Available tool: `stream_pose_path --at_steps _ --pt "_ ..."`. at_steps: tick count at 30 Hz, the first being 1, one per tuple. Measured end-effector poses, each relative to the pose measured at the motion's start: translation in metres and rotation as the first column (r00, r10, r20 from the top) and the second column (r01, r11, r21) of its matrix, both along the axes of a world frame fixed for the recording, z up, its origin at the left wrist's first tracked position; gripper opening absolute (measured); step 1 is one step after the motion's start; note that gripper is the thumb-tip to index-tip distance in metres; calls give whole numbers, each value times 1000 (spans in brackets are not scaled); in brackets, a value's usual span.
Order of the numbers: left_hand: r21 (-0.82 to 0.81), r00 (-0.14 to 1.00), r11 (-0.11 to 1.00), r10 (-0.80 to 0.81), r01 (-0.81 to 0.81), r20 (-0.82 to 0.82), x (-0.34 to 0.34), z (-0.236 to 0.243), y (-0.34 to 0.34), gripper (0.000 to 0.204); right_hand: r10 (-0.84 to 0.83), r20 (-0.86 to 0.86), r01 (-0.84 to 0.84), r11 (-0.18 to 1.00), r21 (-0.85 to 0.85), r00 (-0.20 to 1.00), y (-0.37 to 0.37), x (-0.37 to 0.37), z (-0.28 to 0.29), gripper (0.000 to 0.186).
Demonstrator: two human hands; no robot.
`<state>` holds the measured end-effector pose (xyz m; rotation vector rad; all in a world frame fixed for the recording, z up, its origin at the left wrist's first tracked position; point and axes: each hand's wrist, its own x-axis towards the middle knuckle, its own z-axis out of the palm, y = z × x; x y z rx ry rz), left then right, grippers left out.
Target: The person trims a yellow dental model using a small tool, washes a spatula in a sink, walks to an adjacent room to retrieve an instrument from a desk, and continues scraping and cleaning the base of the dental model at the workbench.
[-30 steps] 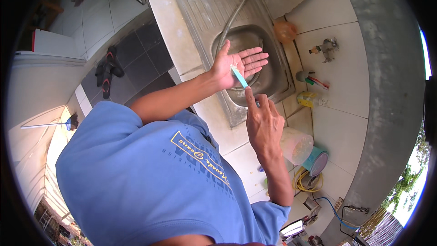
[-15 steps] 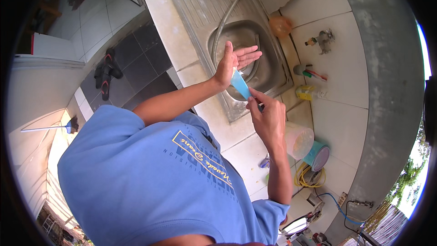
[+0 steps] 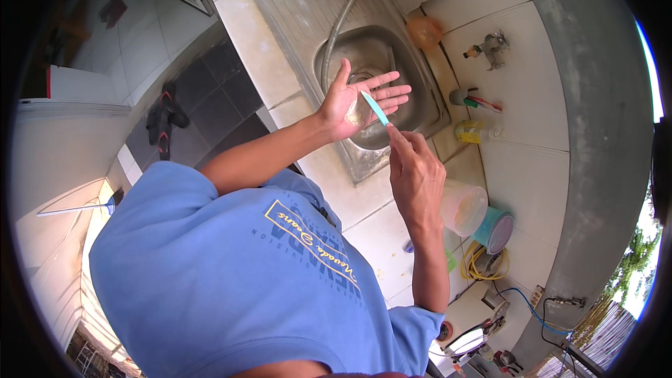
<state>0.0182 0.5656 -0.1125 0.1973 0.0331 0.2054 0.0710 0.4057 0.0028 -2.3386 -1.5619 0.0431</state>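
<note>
My left hand (image 3: 357,101) is over the sink, palm up, with its fingers spread. A small pale, yellowish patch (image 3: 355,113) shows on the palm; what it is I cannot make out. My right hand (image 3: 416,175) is closed round the handle of a knife with a light blue blade (image 3: 375,108). The blade lies across the left palm, its tip near the base of the fingers. Most of the handle is hidden in my right fingers. Beneath both hands is the steel sink (image 3: 430,122).
A grey hose (image 3: 341,24) runs into the sink. Along the wall stand an orange bag-like item (image 3: 424,31), a tap (image 3: 488,49), a yellow bottle (image 3: 469,131), a pinkish tub (image 3: 464,208) and a teal container (image 3: 495,231). A yellow coiled cable (image 3: 479,262) lies beyond them.
My left hand has turned its palm upward and spread its fingers wider. The blade, earlier seen broad side by the heel of that hand, now shows narrow and lies across the palm.
</note>
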Motion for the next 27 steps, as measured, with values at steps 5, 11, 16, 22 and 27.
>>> stream_pose_path --at_steps 5,11,16,22,27 --pt "295 981 948 157 -116 -118 2 -3 0 101 42 -217 -65 993 -100 975 -14 -6 -2 32" --pt "503 967 850 235 -158 -93 -4 5 -8 100 -330 -792 297 935 -197 513 -26 -4 -21 27" --pt "122 983 985 133 -118 -125 0 8 -3 99 -83 -178 96 993 67 980 -29 -43 -31 38" --pt "227 996 974 39 -21 -75 -7 13 4 98 -84 -129 95 993 76 988 -27 -22 -2 35" --pt "447 987 894 95 -26 -133 -2 9 1 98 -54 -317 72 996 46 947 -25 -24 -11 31"
